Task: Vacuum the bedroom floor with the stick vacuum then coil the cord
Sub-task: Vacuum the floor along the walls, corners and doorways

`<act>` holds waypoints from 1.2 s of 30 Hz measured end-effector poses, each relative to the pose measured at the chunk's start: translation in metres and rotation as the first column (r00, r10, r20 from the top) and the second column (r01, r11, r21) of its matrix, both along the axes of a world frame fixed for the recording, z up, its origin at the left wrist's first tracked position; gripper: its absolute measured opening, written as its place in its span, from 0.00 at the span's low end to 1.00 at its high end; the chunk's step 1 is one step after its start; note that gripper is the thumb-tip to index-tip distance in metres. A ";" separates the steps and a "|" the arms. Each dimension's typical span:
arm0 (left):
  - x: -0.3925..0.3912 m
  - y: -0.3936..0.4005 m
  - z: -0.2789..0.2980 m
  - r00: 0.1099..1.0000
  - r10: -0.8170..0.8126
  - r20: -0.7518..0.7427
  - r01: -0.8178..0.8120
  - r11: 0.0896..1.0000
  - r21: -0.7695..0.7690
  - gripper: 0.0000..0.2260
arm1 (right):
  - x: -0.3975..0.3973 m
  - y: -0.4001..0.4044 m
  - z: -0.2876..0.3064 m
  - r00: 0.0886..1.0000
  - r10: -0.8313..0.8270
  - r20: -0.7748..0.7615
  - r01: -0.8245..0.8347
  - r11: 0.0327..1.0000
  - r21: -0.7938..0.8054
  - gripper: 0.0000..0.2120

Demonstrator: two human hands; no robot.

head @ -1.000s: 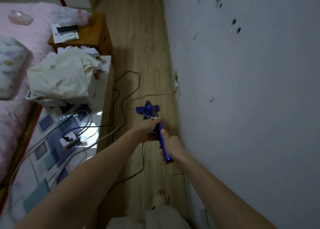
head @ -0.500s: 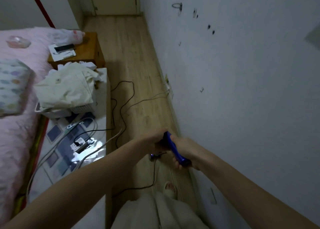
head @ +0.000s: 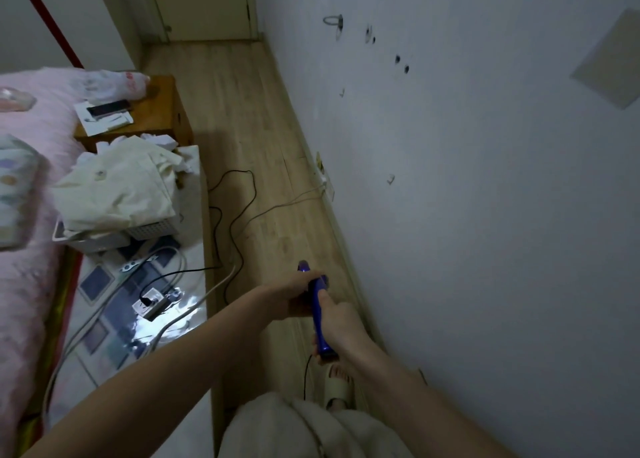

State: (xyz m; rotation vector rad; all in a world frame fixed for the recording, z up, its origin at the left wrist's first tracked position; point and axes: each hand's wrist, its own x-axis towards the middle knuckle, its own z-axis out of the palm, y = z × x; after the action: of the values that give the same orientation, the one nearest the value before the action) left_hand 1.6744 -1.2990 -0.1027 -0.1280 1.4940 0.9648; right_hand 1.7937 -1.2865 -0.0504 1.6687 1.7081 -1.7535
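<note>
The blue stick vacuum [head: 317, 310] shows only its handle and a small tip of its body past my hands; the head is hidden. My left hand [head: 289, 296] grips the upper part of the handle. My right hand [head: 341, 326] grips the lower end, thumb lying along it. A black cord [head: 306, 376] hangs from the handle's end toward my sandalled foot [head: 337, 386], and more black cord [head: 239, 215] loops over the wooden floor [head: 242, 111] ahead.
A grey wall [head: 485, 215] runs close on the right with a socket [head: 323, 177] at floor level. On the left are a low white platform [head: 194, 187] carrying a basket of cloth [head: 117, 187], a power strip [head: 152, 301], a wooden nightstand [head: 173, 111] and a pink bed [head: 24, 187]. A door [head: 204, 3] stands at the far end.
The view tilted up toward the door. The vacuum head, seen on the floor a second ago, is now hidden behind my hands, and the handle was pulled back toward me.
</note>
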 end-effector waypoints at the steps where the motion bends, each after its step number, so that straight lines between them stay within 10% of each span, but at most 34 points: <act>1: -0.003 0.003 -0.001 1.000 0.004 -0.016 -0.004 1.000 0.001 0.20 | -0.004 0.004 -0.006 1.000 0.006 -0.006 -0.006 1.000 0.006 0.25; 22: -0.084 0.193 -0.043 0.973 0.151 -0.174 -0.142 0.988 0.060 0.15 | -0.100 0.213 -0.087 0.994 0.110 -0.004 -0.110 0.994 -0.025 0.26; 36: -0.099 0.178 -0.031 0.972 0.170 -0.164 -0.166 0.985 0.038 0.10 | -0.114 0.200 -0.087 0.988 0.141 -0.067 -0.145 0.988 -0.059 0.25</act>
State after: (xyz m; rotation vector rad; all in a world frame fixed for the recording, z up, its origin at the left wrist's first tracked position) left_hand 1.5754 -1.1210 -0.1339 -0.1611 1.6444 1.1525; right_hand 1.6800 -1.0867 -0.1376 1.4412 1.7319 -1.7907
